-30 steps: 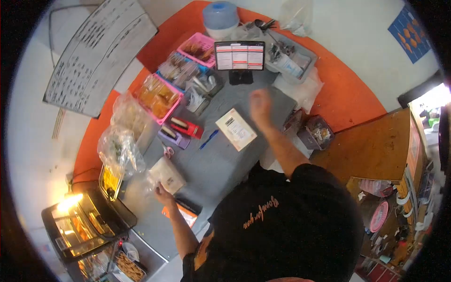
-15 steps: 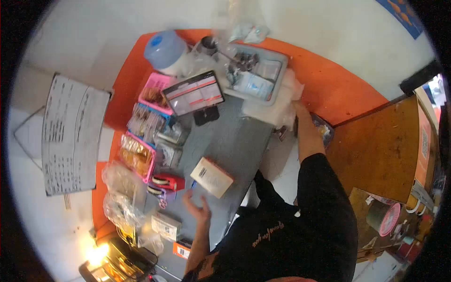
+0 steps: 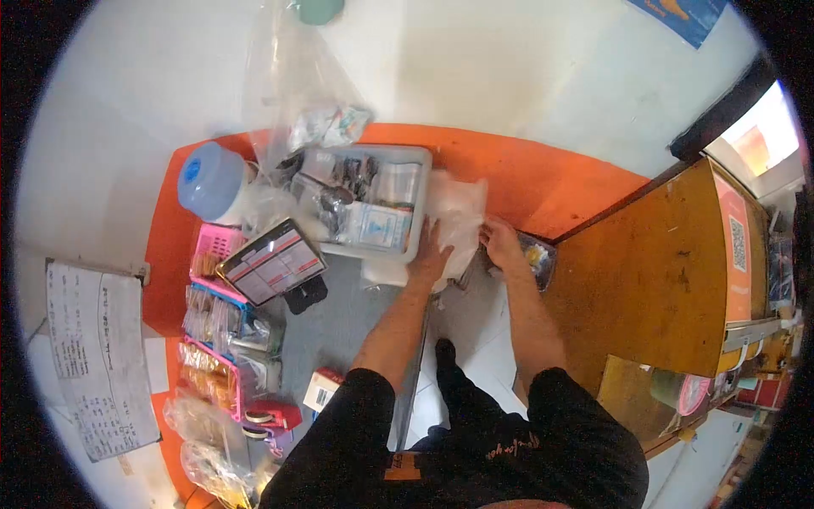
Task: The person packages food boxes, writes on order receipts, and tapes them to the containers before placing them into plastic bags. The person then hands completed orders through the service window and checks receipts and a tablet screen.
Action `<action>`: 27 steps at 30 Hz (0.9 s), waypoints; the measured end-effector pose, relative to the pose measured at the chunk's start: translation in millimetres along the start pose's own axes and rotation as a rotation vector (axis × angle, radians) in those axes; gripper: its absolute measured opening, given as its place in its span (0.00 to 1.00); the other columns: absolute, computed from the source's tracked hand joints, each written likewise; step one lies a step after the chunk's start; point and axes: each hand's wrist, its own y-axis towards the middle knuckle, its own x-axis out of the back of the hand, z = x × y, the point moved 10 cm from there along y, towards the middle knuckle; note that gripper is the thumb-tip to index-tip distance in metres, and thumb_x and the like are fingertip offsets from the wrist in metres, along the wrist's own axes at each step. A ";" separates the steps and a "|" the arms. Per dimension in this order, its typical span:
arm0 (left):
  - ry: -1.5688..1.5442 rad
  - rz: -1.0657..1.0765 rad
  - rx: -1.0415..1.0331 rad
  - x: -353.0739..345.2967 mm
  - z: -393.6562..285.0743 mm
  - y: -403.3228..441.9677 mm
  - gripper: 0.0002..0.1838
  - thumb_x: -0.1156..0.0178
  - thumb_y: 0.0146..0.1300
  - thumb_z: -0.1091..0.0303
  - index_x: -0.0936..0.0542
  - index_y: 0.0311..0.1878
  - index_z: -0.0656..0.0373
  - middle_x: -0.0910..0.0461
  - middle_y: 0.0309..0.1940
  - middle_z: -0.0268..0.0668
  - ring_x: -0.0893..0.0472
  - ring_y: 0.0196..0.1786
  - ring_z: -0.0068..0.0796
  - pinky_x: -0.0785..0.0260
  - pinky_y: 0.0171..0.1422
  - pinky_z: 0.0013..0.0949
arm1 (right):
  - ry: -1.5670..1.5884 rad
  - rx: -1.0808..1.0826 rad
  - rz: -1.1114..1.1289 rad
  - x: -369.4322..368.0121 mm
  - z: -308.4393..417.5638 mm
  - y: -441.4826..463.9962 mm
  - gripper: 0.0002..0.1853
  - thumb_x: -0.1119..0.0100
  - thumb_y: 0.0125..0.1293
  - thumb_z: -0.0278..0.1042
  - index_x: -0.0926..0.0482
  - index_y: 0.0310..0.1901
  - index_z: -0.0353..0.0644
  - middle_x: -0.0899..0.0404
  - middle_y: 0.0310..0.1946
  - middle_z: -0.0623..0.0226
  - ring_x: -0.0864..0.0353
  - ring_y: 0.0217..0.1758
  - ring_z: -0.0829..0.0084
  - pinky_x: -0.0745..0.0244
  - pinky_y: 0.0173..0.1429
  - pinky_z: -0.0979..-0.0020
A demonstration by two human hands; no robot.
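- Clock set on the white plastic bags (image 3: 462,208), 12 at the top of the view. Lying at the far right corner of the grey table (image 3: 343,314), creased and translucent.
- Long axis of the visible strip roughly 12 to 6, with a slight lean; near end toward 6. Cannot tell which end holds the opening.
- On the bags from 7 o'clock: left hand (image 3: 432,254), fingers apart, laid over the plastic near the table's edge.
- At 4 o'clock, by the bags' right edge: right hand (image 3: 504,243), fingers bent inward. Cannot tell whether pinched on the plastic or merely touching.
- Just beside, at 9: clear plastic bin (image 3: 420,191), crammed with dark utensils and a blue-and-white packet (image 3: 379,227).
- Just past the right hand, at 4: small bin (image 3: 543,259) with mixed scraps inside.
- Further out, between 8 and 9: tablet (image 3: 271,261) on a dark stand, screen lit, tilted. Beyond, near 9, blue-domed container (image 3: 210,181).
- Toward 8: pink basket (image 3: 208,377) of wrapped goods. Toward 7: labelled box (image 3: 322,390), well apart from both hands.
- Between 3 and 4, past the small bin: brown wooden cabinet (image 3: 636,280).
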 end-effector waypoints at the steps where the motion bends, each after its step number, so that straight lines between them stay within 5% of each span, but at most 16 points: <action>1: 0.008 0.169 0.052 -6.0 3.9 5.8 0.42 0.42 0.62 0.54 0.51 0.75 0.53 0.61 0.76 0.45 0.60 0.77 0.48 0.63 0.79 0.46 | 0.075 -0.011 0.077 -6.9 10.8 -7.5 0.11 0.42 0.65 0.40 0.22 0.43 0.43 0.22 0.43 0.70 0.27 0.49 0.70 0.35 0.56 0.65; 6: 0.169 0.035 0.050 -4.0 12.6 -2.4 0.42 0.40 0.61 0.52 0.49 0.74 0.50 0.51 0.74 0.43 0.52 0.76 0.47 0.59 0.76 0.52 | 0.429 -0.038 0.250 -37.5 64.6 -55.3 0.09 0.44 0.68 0.41 0.22 0.44 0.47 0.22 0.41 0.72 0.26 0.48 0.72 0.34 0.57 0.65; 8: 0.129 0.022 0.076 -10.8 24.3 1.7 0.42 0.40 0.61 0.53 0.48 0.74 0.51 0.51 0.74 0.44 0.51 0.76 0.48 0.58 0.76 0.52 | 0.655 0.251 0.454 -55.3 146.9 -99.9 0.09 0.44 0.68 0.42 0.22 0.38 0.46 0.21 0.43 0.70 0.22 0.43 0.69 0.29 0.52 0.63; 9: 0.056 0.013 0.099 -9.3 26.5 -0.7 0.42 0.40 0.60 0.54 0.48 0.74 0.52 0.51 0.74 0.45 0.50 0.75 0.48 0.56 0.76 0.51 | 0.531 0.319 0.251 -43.1 162.6 -102.2 0.08 0.43 0.67 0.39 0.22 0.38 0.44 0.21 0.42 0.68 0.23 0.46 0.67 0.29 0.52 0.62; 11: 0.040 0.044 0.121 -11.7 18.1 -4.8 0.42 0.40 0.60 0.56 0.47 0.73 0.54 0.51 0.74 0.46 0.49 0.75 0.49 0.54 0.76 0.48 | -0.360 0.364 -0.043 -24.6 146.1 -69.5 0.11 0.39 0.64 0.39 0.24 0.42 0.42 0.23 0.41 0.66 0.24 0.46 0.67 0.29 0.53 0.64; 13: 0.193 0.063 0.026 -13.6 20.0 -2.6 0.41 0.42 0.62 0.52 0.46 0.72 0.61 0.52 0.74 0.51 0.51 0.75 0.52 0.58 0.77 0.46 | -0.894 0.601 0.133 -52.0 88.8 -31.5 0.27 0.34 0.58 0.45 0.30 0.55 0.41 0.25 0.43 0.62 0.25 0.48 0.64 0.30 0.56 0.62; 14: 0.286 0.046 -0.071 -23.3 24.6 -2.3 0.41 0.44 0.63 0.48 0.44 0.71 0.67 0.52 0.73 0.54 0.53 0.75 0.54 0.62 0.78 0.46 | -0.936 0.577 0.126 -66.7 64.4 -49.7 0.30 0.34 0.57 0.46 0.31 0.57 0.41 0.23 0.42 0.56 0.24 0.48 0.59 0.29 0.57 0.60; 15: 0.312 -0.030 -0.126 -18.8 13.8 -6.2 0.40 0.43 0.62 0.52 0.44 0.71 0.64 0.52 0.73 0.53 0.51 0.75 0.53 0.58 0.77 0.47 | -1.497 0.286 0.113 -57.2 4.4 -3.7 0.27 0.33 0.53 0.48 0.22 0.50 0.40 0.22 0.48 0.55 0.24 0.54 0.60 0.30 0.58 0.61; 19: 0.268 -0.153 -0.298 -4.8 11.5 -3.0 0.39 0.41 0.62 0.55 0.44 0.71 0.63 0.51 0.73 0.55 0.49 0.74 0.52 0.54 0.76 0.47 | -0.907 0.834 -0.156 -97.4 100.8 -98.8 0.14 0.40 0.61 0.41 0.19 0.34 0.36 0.19 0.28 0.55 0.19 0.33 0.55 0.26 0.39 0.59; 21: 0.227 0.175 0.254 -18.0 48.9 0.4 0.40 0.40 0.60 0.55 0.43 0.70 0.64 0.49 0.72 0.56 0.48 0.74 0.53 0.54 0.76 0.47 | -0.450 1.079 -0.423 -70.5 161.6 -178.3 0.13 0.44 0.65 0.38 0.22 0.29 0.36 0.22 0.20 0.64 0.23 0.22 0.63 0.31 0.27 0.65; 23: 0.270 0.079 0.161 2.6 11.7 1.4 0.40 0.38 0.59 0.56 0.43 0.70 0.64 0.47 0.71 0.56 0.48 0.74 0.53 0.53 0.76 0.47 | -0.248 0.994 -0.466 -22.8 189.3 -210.8 0.14 0.47 0.69 0.36 0.25 0.30 0.34 0.21 0.27 0.60 0.22 0.26 0.75 0.31 0.26 0.68; 27: 0.129 -0.114 -0.041 29.2 -37.2 -27.7 0.39 0.35 0.57 0.60 0.41 0.68 0.65 0.43 0.69 0.56 0.43 0.72 0.52 0.49 0.74 0.46 | 0.007 1.040 -0.484 37.0 263.2 -331.4 0.12 0.46 0.71 0.38 0.22 0.39 0.37 0.23 0.29 0.73 0.26 0.29 0.81 0.31 0.29 0.77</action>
